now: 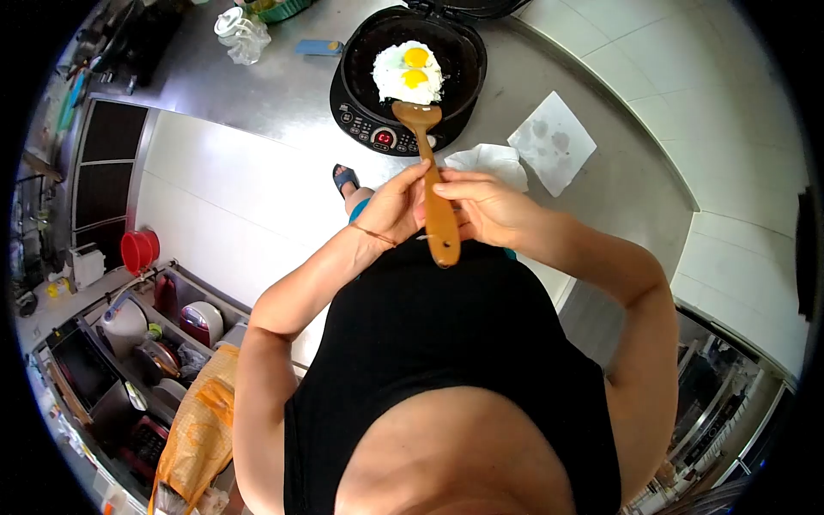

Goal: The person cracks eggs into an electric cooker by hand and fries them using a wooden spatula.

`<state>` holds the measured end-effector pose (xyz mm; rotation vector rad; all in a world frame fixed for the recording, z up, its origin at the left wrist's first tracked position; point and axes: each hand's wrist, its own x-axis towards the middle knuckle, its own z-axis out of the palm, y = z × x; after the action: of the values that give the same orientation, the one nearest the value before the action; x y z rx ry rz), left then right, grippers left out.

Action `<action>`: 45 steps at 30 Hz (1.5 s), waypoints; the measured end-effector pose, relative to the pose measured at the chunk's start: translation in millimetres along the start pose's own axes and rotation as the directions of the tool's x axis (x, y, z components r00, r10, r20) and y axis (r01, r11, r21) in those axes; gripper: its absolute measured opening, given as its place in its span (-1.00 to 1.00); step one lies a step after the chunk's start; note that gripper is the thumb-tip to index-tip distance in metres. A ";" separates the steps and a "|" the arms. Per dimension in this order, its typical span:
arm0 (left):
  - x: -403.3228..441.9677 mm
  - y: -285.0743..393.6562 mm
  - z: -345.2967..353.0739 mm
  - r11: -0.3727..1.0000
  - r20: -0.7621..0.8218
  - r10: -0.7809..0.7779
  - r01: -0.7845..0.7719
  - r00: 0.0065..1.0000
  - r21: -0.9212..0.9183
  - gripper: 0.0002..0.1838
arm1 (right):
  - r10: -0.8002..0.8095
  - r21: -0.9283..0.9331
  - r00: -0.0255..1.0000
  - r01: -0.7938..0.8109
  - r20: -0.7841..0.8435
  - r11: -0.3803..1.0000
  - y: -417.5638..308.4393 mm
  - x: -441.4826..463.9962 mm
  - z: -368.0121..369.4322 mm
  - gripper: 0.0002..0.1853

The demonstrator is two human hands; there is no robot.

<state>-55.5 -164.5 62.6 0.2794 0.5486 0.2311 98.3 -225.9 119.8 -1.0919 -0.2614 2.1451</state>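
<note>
Both hands hold a brown wooden spatula (442, 219) in front of my body, its blade toward the pan and its handle end toward me. My left hand (402, 202) grips the handle from the left side, thumb along it. From the right, my right hand (487, 204) pinches the same handle with its thumb and fingers. Just beyond the blade, two eggs (395, 75) with whole yellow yolks and white edges lie joined in a black electric griddle pan (463, 73). Red digits glow on its control panel (384, 137).
Right of the pan lie a stained white paper sheet (549, 159) and a crumpled white paper (489, 163). A blue packet (319, 47) and a white container in clear plastic (243, 34) are on the metal counter (283, 94). Dishes fill a sink area (163, 343) at lower left, near a red bucket (140, 250).
</note>
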 end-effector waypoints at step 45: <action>-33.3 69.9 -28.5 0.994 -0.445 0.033 0.017 0.895 0.109 -0.71 | -0.062 0.267 0.996 0.041 0.070 0.963 11.5 83.2 64.4 -0.80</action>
<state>-108.3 -103.0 77.8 0.3384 1.0199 0.2751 10.0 -170.2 102.3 -0.8404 -0.0335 2.1064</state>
